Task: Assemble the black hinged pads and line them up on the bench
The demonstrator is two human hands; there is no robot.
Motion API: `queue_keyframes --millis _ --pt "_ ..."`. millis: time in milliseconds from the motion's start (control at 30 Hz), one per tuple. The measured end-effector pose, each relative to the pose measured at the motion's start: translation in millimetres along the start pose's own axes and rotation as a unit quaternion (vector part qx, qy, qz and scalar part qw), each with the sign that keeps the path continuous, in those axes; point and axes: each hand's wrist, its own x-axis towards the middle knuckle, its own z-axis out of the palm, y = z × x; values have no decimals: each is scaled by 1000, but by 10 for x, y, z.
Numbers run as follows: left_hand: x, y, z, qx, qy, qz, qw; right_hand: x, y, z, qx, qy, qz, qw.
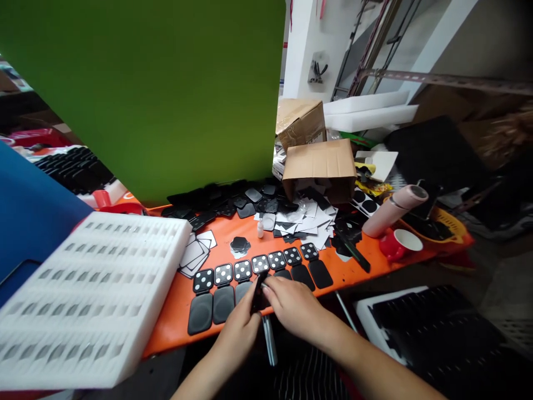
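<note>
At the table's front edge, my left hand (pixel 242 323) and my right hand (pixel 295 304) meet around a dark hinged piece (pixel 259 289), which stands tilted between them. My left thumb and fingers pinch it from the left, and my right fingers curl against its other side. Much of it is hidden by the hands. On both sides runs a row of similar black hinged pieces (pixel 200 313), lying open flat, each with a smooth panel and a small square flap (pixel 204 281) with white dots. Behind the row lies a small pile of black stickers or sheets (pixel 240 245).
A white foam tray (pixel 137 311) with slots stands left on the orange table (pixel 166 333). Behind are white papers (pixel 310 219), a small bottle (pixel 260 229) and a cardboard box (pixel 320 161). A pink flask (pixel 393 211) and red mug (pixel 390 244) stand right; a green panel (pixel 166 100) rises behind.
</note>
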Motion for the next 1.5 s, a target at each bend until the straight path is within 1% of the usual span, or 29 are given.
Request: queue_keyframes --millis 100,167,233,367,433,500,567,633,700,767,800,833,900,933,967,1000,1033,1100,1167,1233,1300,1367,1433,1500 --pt "-7 -78 45 -13 1 -14 1000 4 -17 14 -26 -3 13 1000" --pt "-24 -91 60 20 12 -6 1000 6 -28 14 -40 -4 15 999" --pt "-42 -68 61 58 19 9 998 1 -35 -9 -40 -5 0 999" --pt "-79 9 51 73 -4 17 997 -20 -20 -84 13 -32 -55 998" --pt "-97 18 50 72 -13 22 997 -28 -2 -88 42 -43 -47 997" --pt "-114 7 47 77 -12 30 997 -35 14 -47 69 -44 -29 996" --pt "-124 -2 36 84 -17 32 996 -51 24 28 96 -37 -21 994" --pt "-123 3 21 77 -38 27 996 -74 26 116 116 -19 -16 993" --pt "-106 17 13 43 -56 12 997 -96 28 194 134 11 -11 991" --pt "-74 22 19 -21 -55 -17 998 -108 41 245 176 30 -8 984" --pt "-56 19 27 -65 -52 -41 996 -108 52 258 213 29 -4 977" --pt "-38 11 35 -117 -53 -72 989 -107 64 261 259 16 -1 966" --pt "-7 -8 52 -220 -70 -137 963 -105 85 241 336 -14 7 942" --pt "4 -17 59 -251 -78 -162 951 -105 87 220 345 -23 6 938" --pt "11 -25 66 -258 -81 -175 947 -108 82 197 330 -23 0 944" --pt "15 -30 72 -240 -75 -170 953 -113 68 174 295 -18 -9 955" --pt "15 -32 77 -201 -64 -150 966 -118 48 154 248 -8 -18 969" --pt "6 -30 86 -100 -32 -85 991 -131 -2 128 154 2 -24 988" --pt "-11 -21 90 -17 -15 -27 999 -143 -44 119 86 0 -18 996" --pt "-35 -8 90 26 -17 -3 1000 -152 -59 113 49 -7 -24 998" --pt "-59 3 90 40 -23 6 999 -160 -47 107 52 -14 -39 998" --pt "-80 5 92 48 -25 13 998 -167 -26 116 82 -17 -40 996" --pt "-93 0 100 52 -28 12 998 -172 -13 155 115 -12 -18 993" --pt "-97 -10 118 35 -37 4 999 -173 -14 219 145 6 10 989"
